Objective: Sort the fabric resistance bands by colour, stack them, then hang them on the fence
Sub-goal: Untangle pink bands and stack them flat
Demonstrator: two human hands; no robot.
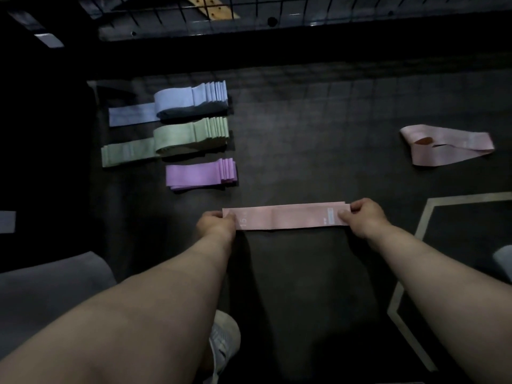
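I hold a flat pink band (285,217) stretched level between both hands just above the dark floor. My left hand (216,224) pinches its left end and my right hand (363,217) pinches its right end. To the upper left lie three sorted stacks: blue bands (191,99), green bands (191,135) and purple bands (201,174). Loose pink bands (448,146) lie crumpled at the far right. The wire fence (277,12) runs across the top of the view.
A dark floor mat (304,134) carries everything. A pale line marking (421,223) angles across the floor at the right. My white shoe (224,339) shows between my forearms. A grey rounded object (41,300) sits at the lower left.
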